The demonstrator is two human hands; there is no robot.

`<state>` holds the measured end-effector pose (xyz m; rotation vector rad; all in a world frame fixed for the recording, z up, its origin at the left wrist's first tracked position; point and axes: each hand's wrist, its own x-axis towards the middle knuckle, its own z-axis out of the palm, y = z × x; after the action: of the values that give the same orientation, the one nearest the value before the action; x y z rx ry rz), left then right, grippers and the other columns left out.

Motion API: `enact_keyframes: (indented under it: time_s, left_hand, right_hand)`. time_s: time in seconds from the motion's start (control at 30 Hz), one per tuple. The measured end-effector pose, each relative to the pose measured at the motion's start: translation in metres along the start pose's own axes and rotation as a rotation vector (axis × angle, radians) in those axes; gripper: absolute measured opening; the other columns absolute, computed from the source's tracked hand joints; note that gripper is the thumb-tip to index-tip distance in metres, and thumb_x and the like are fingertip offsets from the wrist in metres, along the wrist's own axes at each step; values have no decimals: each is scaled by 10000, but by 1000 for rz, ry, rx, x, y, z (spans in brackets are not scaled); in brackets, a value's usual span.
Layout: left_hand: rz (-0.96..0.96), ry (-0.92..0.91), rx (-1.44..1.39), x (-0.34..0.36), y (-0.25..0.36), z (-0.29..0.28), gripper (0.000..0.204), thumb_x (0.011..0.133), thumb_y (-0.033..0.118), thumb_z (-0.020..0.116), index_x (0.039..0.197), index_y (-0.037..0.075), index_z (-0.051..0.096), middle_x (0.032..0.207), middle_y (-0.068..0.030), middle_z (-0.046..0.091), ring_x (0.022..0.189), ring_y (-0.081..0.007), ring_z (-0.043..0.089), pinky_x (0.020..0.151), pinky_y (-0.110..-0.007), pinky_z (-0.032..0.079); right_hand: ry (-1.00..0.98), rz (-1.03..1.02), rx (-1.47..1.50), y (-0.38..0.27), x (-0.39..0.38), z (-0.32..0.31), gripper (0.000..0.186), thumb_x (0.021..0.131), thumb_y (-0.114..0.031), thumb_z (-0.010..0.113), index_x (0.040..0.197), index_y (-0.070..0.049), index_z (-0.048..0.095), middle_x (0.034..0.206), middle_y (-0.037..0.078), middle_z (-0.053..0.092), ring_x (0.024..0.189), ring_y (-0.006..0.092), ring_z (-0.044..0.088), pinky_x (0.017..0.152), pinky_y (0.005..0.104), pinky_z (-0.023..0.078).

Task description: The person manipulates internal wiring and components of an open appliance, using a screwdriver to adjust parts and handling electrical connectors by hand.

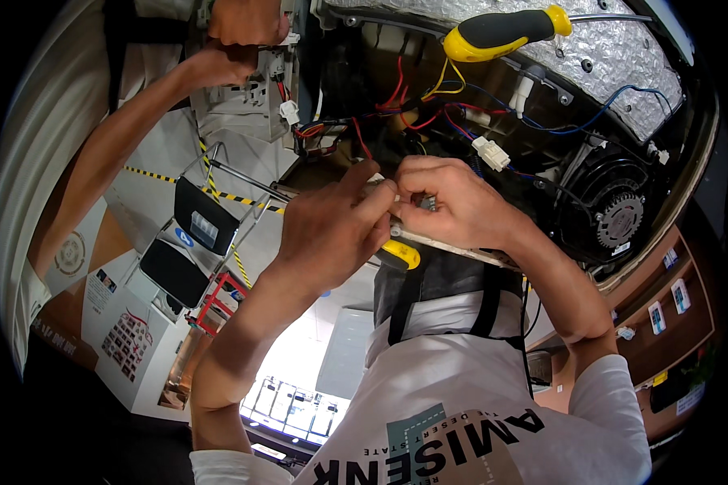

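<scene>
We've got both hands pinched together at the centre of the open appliance: left hand (332,226) and right hand (453,206) each clamp fingertips on a small part between them (too hidden to say what), right over the edge of the metal plate (461,246). A yellow-tipped tool (400,255) sits under the left palm. The white connector (491,153) hangs at 1 o'clock, the black fan (615,214) at 3 o'clock, the yellow-handled screwdriver (501,31) at 12. Best bet, we reckon: keep wrists braced on the plate, avoid tugging the wires (404,101).
</scene>
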<state>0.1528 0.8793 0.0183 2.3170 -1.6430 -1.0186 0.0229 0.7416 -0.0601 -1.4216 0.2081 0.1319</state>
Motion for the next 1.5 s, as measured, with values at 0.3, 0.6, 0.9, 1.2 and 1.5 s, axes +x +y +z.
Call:
enact_keyframes:
  time_s: [0.3,0.6,0.9,1.2,1.5]
  left_hand:
    - [19,71,-100,-3,-2,7,301,709,84,714,993,85,617,1150,-105,618,770,-258,669,612,-376,524]
    - [-16,111,-180,-2,-10,5,263,782,122,708,1033,89,635,1155,-97,636,823,-296,678,665,-370,548]
    - [-184,-9,-485,5,-23,-1,291,796,92,709,1069,29,631,1104,-86,669,711,-172,616,645,-275,499]
    - [-196,23,-386,7,-19,-12,289,798,100,720,1062,62,608,1074,-87,605,835,-251,681,677,-333,534]
    - [-243,80,-181,16,-9,-17,371,776,98,746,1082,40,546,1015,-119,601,821,-205,604,731,-315,478]
  right_hand:
    - [-94,69,17,0,4,-6,227,766,-164,648,786,56,601,772,150,592,689,296,599,620,372,466]
    - [59,-111,-233,-8,-7,-2,219,806,-156,676,912,25,612,860,136,578,834,324,595,723,397,478]
    - [240,-178,-453,-7,-14,6,255,761,-106,726,977,-11,628,957,137,624,872,309,601,748,387,487]
    - [293,-83,-97,-5,-1,20,107,855,-106,630,897,-9,611,886,132,586,861,323,556,761,395,453]
    - [481,0,-205,-14,9,25,111,873,-128,623,920,-29,603,821,146,620,818,336,590,726,418,467]
